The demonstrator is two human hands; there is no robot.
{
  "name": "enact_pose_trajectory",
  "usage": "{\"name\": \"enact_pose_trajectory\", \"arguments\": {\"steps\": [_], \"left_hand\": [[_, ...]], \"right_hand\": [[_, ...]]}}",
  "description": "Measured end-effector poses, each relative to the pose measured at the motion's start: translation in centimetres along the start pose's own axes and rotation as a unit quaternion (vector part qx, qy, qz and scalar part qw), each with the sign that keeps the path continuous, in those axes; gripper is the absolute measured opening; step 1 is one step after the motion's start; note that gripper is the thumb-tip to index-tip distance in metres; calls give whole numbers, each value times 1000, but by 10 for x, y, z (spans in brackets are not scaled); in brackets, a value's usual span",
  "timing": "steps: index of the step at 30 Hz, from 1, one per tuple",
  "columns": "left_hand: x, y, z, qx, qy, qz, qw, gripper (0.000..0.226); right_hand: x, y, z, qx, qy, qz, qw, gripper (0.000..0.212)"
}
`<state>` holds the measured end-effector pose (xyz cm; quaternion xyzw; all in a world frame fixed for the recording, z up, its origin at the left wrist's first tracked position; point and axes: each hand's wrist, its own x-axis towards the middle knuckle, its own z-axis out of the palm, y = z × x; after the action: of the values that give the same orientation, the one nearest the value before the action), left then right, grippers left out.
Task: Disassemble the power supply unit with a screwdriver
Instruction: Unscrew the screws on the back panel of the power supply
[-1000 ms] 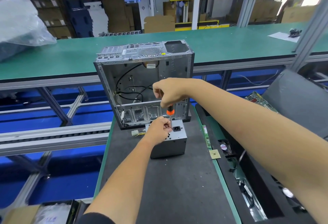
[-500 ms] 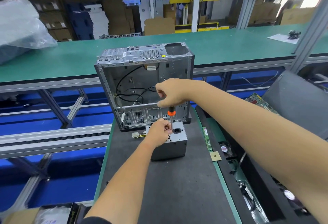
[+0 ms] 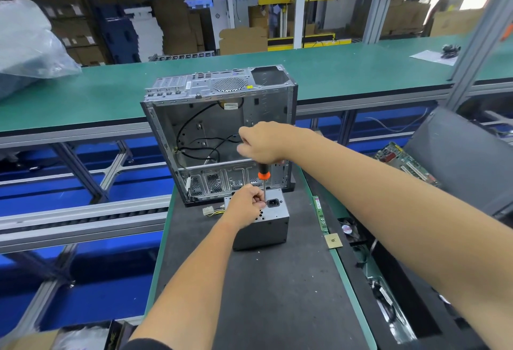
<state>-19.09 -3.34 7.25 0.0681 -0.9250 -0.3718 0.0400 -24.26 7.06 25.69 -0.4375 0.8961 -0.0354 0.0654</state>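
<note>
A grey metal power supply unit (image 3: 268, 224) stands on the dark mat, its socket face turned up. My right hand (image 3: 263, 143) grips the black and orange handle of a screwdriver (image 3: 263, 176), held upright with its shaft pointing down onto the unit's top face. My left hand (image 3: 245, 205) rests on the unit's top left and pinches the screwdriver's shaft near the tip. The tip itself is hidden behind my left fingers. A white connector with yellow wires (image 3: 211, 211) sticks out to the unit's left.
An open, emptied computer case (image 3: 219, 133) stands just behind the unit. A RAM stick (image 3: 320, 215), a CPU chip (image 3: 334, 240) and a small fan (image 3: 349, 230) lie to the right. A circuit board (image 3: 402, 162) leans on a grey bin. A green conveyor (image 3: 347, 69) runs beyond.
Both hands stay on the screwdriver over the unit's top face. My right hand has shifted very slightly on the handle; the unit has not moved.
</note>
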Motion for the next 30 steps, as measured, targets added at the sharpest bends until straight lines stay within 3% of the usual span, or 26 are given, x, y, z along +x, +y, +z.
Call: {"name": "enact_pose_trajectory", "arguments": {"steps": [2,4,8,15,17,20,22,25,28,30], "left_hand": [[0,0,0,10,1,0,1000,31],[1,0,1,13,1,1,1000,31],[1,-1,1,10,0,0,1000,30],[1,-3,1,6,-1,1,1000,30],[1,-3,1,3,-1,-1,1000,31],[1,-2,0,-2,1,-2,1000,31],[0,-2,0,-2,3,0,1000,30],[0,-1,0,-2,3,3,1000,27],[-1,0,-1,1,5,1,1000,24],[-1,1,-1,0,5,1,1000,26]], "right_hand": [[1,0,-1,-34,6,15,999,13],[1,1,-5,3,-25,7,1000,4],[-5,1,-14,49,-74,-18,996,21],[-1,5,-3,-51,-15,22,998,10],[1,5,-4,-19,-26,-4,999,5],[-3,3,-9,32,-66,-50,996,24],[-6,3,-7,10,-63,-64,996,23],[-5,3,-2,-40,-21,-21,999,14],[-1,4,-1,-4,-24,-7,1000,1],[-2,4,-5,20,-43,-28,998,12]]}}
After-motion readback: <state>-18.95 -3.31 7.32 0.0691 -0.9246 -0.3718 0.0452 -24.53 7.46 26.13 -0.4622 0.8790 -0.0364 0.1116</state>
